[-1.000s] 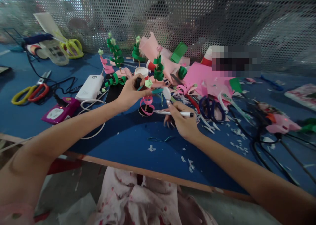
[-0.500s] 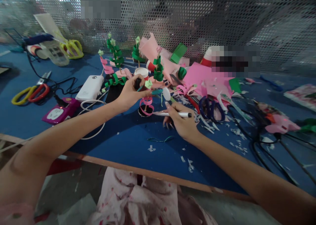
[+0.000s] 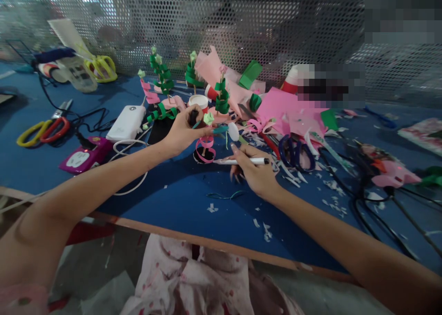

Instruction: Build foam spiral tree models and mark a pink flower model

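Note:
My left hand is closed, its thumb and fingertips pinching a slim teal item. Beside the item's tip is a small white disc; whether the two are joined I cannot tell. Something dark shows inside the curled fingers. Between the hands, a pink paper spiral winds round a stick on a dark round base, and a pale green paper star is above it. My right hand grips a white marker with a black end, its tip pointing left at the base.
Green paper spirals with stars stand behind. Pink paper, scraps and blue-handled scissors lie right. On the left are a white power bank, a purple socket block, cables and red-and-yellow scissors. Perforated metal backs the table.
Both hands hold almost the same pose. The lower fingers of my right hand have shifted slightly; the marker stays at the base.

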Available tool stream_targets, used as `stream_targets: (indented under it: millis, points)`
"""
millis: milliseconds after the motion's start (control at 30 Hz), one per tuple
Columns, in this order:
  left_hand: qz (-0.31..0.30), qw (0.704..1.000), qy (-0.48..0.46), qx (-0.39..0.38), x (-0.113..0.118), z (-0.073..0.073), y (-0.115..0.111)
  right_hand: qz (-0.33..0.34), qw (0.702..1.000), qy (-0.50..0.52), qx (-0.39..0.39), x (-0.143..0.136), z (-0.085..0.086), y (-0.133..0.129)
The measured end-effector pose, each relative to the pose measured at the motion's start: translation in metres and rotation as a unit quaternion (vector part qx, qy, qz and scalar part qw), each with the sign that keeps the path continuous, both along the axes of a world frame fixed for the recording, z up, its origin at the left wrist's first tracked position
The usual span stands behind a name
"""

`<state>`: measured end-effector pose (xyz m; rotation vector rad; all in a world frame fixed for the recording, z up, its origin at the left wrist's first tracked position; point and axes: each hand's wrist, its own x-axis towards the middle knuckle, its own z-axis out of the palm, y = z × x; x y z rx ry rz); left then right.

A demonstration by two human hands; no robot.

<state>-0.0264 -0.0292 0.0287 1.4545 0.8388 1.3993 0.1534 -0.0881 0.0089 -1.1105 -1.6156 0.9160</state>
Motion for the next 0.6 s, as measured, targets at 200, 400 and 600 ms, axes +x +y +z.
stream_targets:
  millis: [200,400,600]
  points:
    - [0.014,0.999,0.027,0.019,-0.0023,0.0036,-0.0013,-0.002,1.000,0.011,-0.001,-0.0008,0.0029,-0.0026]
    - [0.025,0.997,0.052,0.053,-0.0044,0.0046,-0.0010,-0.001,1.000,0.007,0.004,-0.0005,-0.0016,-0.0007]
    - [0.033,0.998,0.044,0.035,-0.0029,0.0023,0.0012,0.073,0.997,-0.004,-0.014,-0.0022,-0.0016,0.0011]
